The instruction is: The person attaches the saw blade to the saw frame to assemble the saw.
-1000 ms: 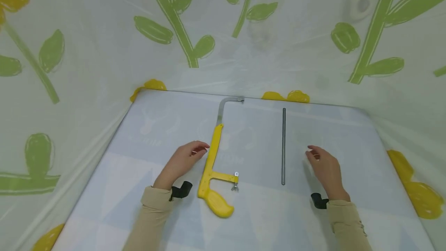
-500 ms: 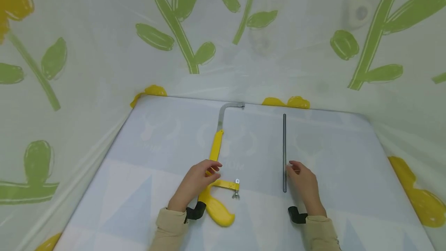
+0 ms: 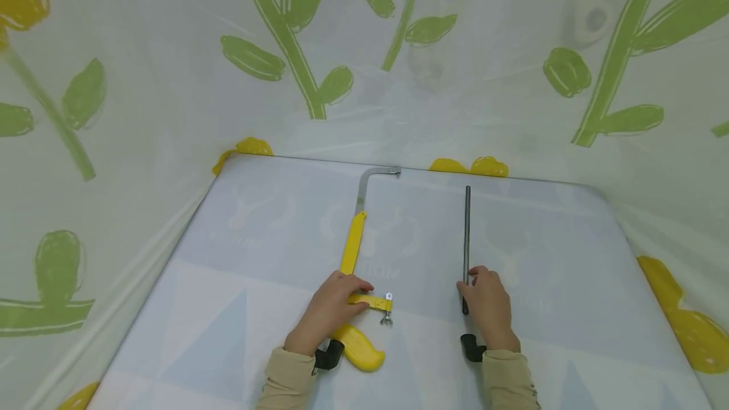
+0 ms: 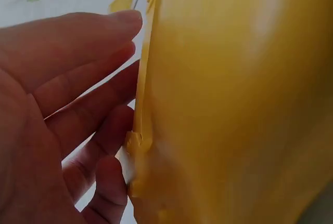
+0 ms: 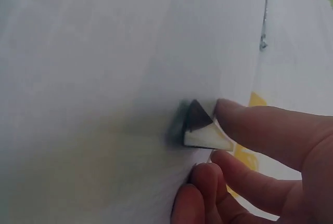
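A yellow hacksaw frame (image 3: 354, 242) lies on the table, its bent grey front end away from me and its yellow handle (image 3: 360, 348) towards me. No blade spans it. My left hand (image 3: 328, 310) is over the frame at its short crossbar, fingers loosely bent and thumb apart. In the left wrist view the fingertips (image 4: 130, 24) lie along the yellow edge without a plain grip. A narrow dark grey hacksaw blade (image 3: 467, 233) lies to the right. Around its near end my right hand (image 3: 488, 302) has thumb and fingers on either side; contact is unclear.
A wing nut (image 3: 386, 319) sits at the end of the crossbar. The pale table (image 3: 273, 207) runs back to a flower-patterned cloth wall (image 3: 484, 81). Black wrist mounts (image 3: 473, 348) hang beside both cuffs.
Both hands have come closer together and nearer to me. The left has moved right over the frame; the right has moved left onto the blade's near end. Frame and blade lie still.
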`<state>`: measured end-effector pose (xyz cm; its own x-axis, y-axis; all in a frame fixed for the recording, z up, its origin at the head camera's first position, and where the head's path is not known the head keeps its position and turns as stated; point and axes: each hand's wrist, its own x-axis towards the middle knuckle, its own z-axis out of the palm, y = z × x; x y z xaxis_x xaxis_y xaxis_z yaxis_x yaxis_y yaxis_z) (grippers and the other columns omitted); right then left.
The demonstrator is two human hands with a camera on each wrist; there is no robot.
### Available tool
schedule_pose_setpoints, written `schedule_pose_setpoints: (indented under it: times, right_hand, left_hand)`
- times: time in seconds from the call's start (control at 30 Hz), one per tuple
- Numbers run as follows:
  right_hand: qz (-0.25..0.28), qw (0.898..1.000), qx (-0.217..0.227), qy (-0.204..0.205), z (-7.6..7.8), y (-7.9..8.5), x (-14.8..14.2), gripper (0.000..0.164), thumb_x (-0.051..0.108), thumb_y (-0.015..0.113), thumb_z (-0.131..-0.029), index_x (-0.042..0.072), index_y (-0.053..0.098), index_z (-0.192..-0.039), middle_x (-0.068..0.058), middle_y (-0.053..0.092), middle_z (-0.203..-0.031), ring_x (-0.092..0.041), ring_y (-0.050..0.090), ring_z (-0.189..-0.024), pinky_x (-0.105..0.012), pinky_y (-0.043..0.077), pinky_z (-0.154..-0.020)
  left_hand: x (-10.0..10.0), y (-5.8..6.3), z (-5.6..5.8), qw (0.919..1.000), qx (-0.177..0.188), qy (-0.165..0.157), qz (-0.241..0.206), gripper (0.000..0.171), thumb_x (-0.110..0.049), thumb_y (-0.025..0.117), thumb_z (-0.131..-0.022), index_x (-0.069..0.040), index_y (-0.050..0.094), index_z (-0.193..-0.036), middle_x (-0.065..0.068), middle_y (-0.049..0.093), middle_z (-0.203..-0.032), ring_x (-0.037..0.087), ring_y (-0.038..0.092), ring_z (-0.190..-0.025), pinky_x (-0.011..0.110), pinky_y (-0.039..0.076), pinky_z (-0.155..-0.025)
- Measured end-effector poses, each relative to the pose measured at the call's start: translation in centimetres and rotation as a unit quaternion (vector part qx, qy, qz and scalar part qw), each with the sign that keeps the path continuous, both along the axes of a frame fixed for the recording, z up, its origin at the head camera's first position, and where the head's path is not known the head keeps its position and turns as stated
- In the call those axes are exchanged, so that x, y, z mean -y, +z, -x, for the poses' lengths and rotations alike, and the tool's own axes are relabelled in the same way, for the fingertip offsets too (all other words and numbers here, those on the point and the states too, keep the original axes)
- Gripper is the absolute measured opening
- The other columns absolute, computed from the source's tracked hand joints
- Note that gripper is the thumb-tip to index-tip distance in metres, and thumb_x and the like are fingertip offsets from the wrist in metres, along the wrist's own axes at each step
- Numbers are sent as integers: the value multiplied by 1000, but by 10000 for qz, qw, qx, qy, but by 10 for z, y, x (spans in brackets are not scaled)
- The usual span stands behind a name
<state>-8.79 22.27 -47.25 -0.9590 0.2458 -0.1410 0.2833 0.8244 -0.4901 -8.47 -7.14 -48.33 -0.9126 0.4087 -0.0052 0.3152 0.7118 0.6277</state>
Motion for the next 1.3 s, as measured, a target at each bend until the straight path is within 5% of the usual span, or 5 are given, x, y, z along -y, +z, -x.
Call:
schedule_pose_setpoints:
  times: [0.57,0.73,1.07,1.3]
  right_hand:
    - [354,9977,565,-143,7,5,-4,34,11,53,-79,0,49,-110,-11,56,-90,-21,52,-68,-30,39,-52]
    - [861,9930,809,12,11,5,-10,31,16,52,-84,0,53,-111,-10,58,-92,-19,54,-72,-30,42,-59]
    - [2156,9726,839,-233,14,-1,-5,32,22,55,-88,0,57,-111,-8,61,-85,-14,57,-65,-28,46,-60]
    - [2753,9596,529,-257,13,-10,11,32,22,58,-87,0,58,-110,-10,61,-89,-15,57,-68,-26,47,-62]
  left_hand:
    - [3,-5,-2,9996,-275,-84,-50,18,-22,68,-79,-26,66,-96,-17,58,-94,7,39,-85,26,38,-76]
    - [2,-2,0,9993,-255,-262,98,19,-19,66,-81,-25,65,-98,-16,56,-96,8,39,-85,26,37,-77]
    - [0,4,1,9992,169,-271,222,19,-22,64,-82,-24,65,-101,-14,55,-98,11,36,-86,28,34,-76]
    - [5,-1,3,9969,651,-15,-449,18,-21,63,-83,-27,66,-100,-17,55,-95,10,37,-84,27,37,-75]
